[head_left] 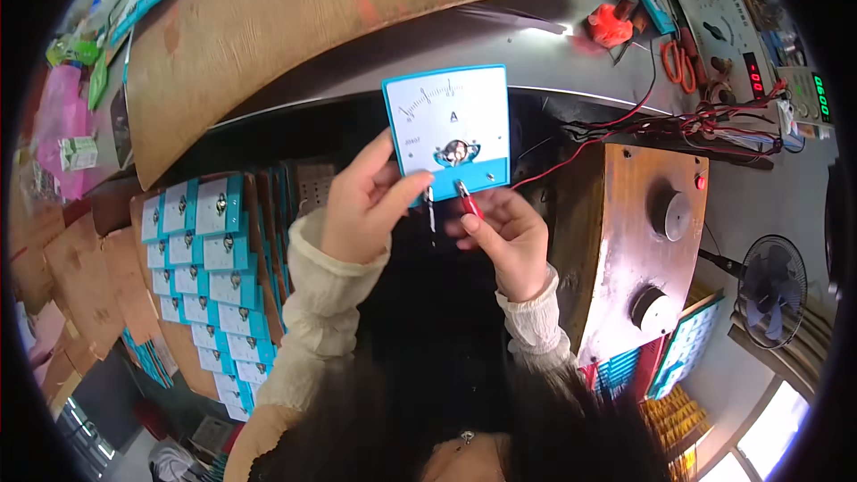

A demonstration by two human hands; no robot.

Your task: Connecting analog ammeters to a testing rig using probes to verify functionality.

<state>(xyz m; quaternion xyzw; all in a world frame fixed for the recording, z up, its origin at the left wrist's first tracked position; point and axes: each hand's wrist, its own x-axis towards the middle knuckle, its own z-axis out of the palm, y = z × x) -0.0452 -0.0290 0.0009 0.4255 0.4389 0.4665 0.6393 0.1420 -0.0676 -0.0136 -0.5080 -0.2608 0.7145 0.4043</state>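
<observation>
An ammeter panel [453,116], white-faced with a blue edge and a blue lower strip, is held up in front of me, tilted slightly. My left hand [366,201] grips its lower left corner, thumb on the front and the other fingers behind. A dark clip or lead with a pale glint [432,214] hangs at the lower edge beside that thumb. Between the fingertips of my right hand [511,236] is a red test clip [470,203], its metal tip touching the panel's blue strip. The back of the panel is hidden.
Several similar meter panels [214,254] stand in rows on a board at left. A wooden box with two knobs [643,250] is at right, beside a fan [770,290]. Red wires [714,129], orange scissors [680,62] and instruments with lit displays [754,76] lie beyond it. A brown board [357,0] covers the bench.
</observation>
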